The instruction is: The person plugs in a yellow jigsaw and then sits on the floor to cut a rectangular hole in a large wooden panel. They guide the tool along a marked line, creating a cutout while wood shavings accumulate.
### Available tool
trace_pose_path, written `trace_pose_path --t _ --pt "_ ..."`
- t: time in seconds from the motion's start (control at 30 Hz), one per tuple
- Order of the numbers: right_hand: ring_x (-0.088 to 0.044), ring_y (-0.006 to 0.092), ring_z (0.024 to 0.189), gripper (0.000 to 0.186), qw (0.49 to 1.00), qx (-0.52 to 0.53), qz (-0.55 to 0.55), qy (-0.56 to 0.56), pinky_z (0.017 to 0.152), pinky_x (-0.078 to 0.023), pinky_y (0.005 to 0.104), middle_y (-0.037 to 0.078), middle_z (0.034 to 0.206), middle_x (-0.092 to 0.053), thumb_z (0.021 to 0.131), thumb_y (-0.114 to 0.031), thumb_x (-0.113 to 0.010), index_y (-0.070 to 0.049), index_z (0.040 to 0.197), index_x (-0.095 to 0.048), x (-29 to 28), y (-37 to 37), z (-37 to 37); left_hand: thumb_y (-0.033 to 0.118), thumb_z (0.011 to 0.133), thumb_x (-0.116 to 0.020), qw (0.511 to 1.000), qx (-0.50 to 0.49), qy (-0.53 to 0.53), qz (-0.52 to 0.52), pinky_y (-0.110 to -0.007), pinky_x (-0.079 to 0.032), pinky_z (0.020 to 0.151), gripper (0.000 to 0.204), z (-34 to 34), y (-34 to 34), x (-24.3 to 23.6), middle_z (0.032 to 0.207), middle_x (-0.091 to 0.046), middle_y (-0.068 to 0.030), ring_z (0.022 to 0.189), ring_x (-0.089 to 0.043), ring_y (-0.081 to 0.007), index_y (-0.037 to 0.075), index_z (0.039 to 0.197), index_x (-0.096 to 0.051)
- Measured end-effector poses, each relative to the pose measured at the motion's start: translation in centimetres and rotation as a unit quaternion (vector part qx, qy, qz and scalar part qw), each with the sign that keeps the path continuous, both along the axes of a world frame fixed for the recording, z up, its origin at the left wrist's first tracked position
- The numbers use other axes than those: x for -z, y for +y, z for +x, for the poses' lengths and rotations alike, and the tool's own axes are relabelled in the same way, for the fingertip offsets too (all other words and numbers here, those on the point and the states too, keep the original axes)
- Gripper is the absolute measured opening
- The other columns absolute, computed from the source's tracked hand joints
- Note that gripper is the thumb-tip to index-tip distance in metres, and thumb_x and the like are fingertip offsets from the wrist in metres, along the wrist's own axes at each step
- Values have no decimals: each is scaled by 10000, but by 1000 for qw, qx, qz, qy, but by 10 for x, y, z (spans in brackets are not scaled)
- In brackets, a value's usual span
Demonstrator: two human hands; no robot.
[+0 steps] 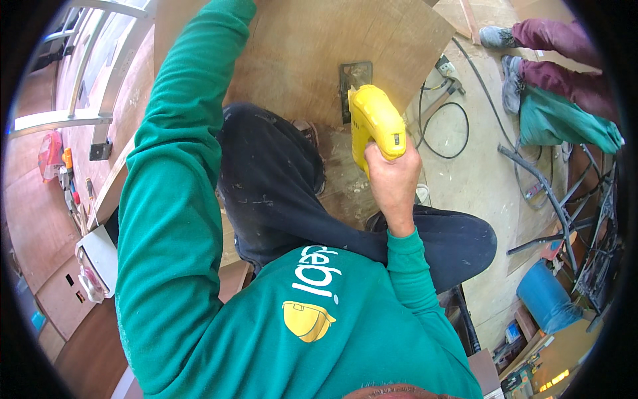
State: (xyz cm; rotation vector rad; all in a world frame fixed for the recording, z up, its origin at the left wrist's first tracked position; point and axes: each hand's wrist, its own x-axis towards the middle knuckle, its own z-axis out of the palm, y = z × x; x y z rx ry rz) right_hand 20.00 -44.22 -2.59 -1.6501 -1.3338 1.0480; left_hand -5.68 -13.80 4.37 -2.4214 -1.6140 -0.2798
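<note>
My right hand (393, 176) is closed round the handle of a yellow jigsaw (377, 120). Its dark rectangular shoe (345, 86) lies against the lower part of a large plywood board (292, 53) in front of me. The blade is hidden from sight. Toward the top of the picture stretches my left arm (176, 153) in a green sleeve, over the board's left side; the hand itself is past the upper edge. My bent legs in dark trousers (272, 179) are below the board.
A hammer (442, 100) and a looped black cable (458, 149) lie on the floor to the right. Beyond are another person's legs (551, 73), a blue bucket (546, 296) and a pile of metal frames (591, 226). An aluminium ladder (66, 121) and hand tools (72, 193) are at left.
</note>
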Motion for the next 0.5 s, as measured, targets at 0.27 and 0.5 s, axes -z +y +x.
trace_pose_path --t 0.27,0.5 --pt "-796 357 831 218 1000 1 5 -2 749 -596 428 232 881 -767 873 -46 -765 50 1061 -711 2 2 1 642 1066 -496 1000 -8 0 -9 -539 -607 809 764 1 0 0 794 -774 -224 792 -781 -412 23 752 -818" --pt "-795 364 824 209 1000 6 8 -7 744 -596 431 237 870 -763 868 -50 -770 51 1042 -711 6 3 1 635 1068 -494 1000 6 -7 4 -537 -608 810 764 -1 0 2 801 -778 -220 800 -781 -412 16 758 -816"
